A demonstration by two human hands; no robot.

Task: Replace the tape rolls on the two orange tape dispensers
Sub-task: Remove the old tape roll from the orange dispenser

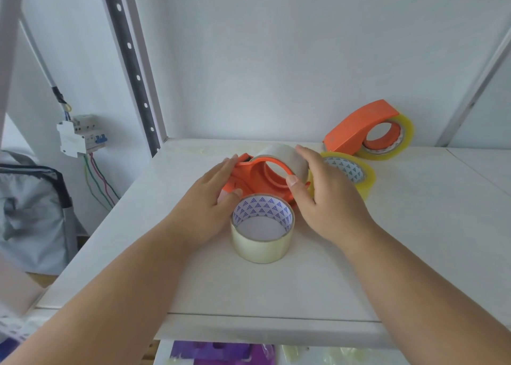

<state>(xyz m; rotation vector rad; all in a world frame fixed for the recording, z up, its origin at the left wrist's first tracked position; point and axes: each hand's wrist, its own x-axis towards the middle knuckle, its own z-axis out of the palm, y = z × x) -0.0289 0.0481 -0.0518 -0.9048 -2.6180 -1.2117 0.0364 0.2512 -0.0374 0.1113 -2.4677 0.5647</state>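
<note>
Right, left hand grips the handle end of the near orange dispenser, fingers curled around it, thumb underneath. Right hand closes on the pale roll sitting on that dispenser's hub, fingers over the top, thumb on the near rim. Can't tell if the roll is coming off or going on. Either way: brace the handle hard with the left, move the roll straight along the hub axis, don't cock it or it'll bind. Loose pale roll stands just in front, touching or nearly touching the dispenser. A yellow roll lies just behind the right hand. The 2nd orange dispenser sits at the back right of the white shelf, with a yellowish roll mounted.
</note>
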